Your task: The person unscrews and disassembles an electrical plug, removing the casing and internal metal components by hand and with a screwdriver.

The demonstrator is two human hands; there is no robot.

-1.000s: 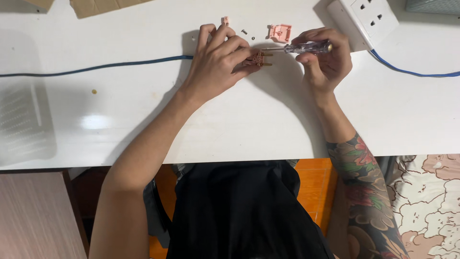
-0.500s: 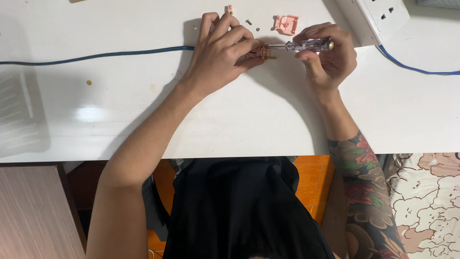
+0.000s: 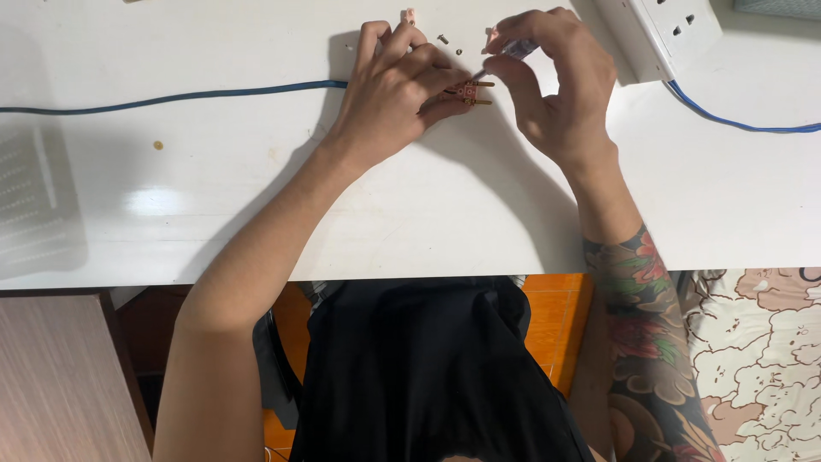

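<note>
The left hand (image 3: 389, 94) lies knuckles-up on the white bench (image 3: 445, 205), its fingers curled shut and pinching a small reddish plug insert with two brass pins (image 3: 469, 91); the pins stick out toward three o'clock from under the fingertips. The thin blue cable (image 3: 171, 98) runs in from nine o'clock and disappears beneath that hand, so it seems to end at the part being held.

The right hand (image 3: 560, 90) sits at three o'clock of the insert, fingers closed round a slim screwdriver with a clear handle (image 3: 517, 49), its tip angled down toward the insert; whether the tip is seated in a screw head is too small to tell. At twelve o'clock of the insert, near the far edge of the bench, lie two small loose screws (image 3: 450, 44) and a little pinkish piece (image 3: 409, 15). A white socket strip (image 3: 658, 30) sits at one o'clock, with its own blue lead (image 3: 735, 120) trailing away toward three o'clock.

Judging by this, the step in hand is the work on the insert's terminal screws, with the wire held in place. The next move calls for a steady pinch from the left hand, the blade set squarely in the slot, and light turning pressure so the tiny part does not twist or slip
</note>
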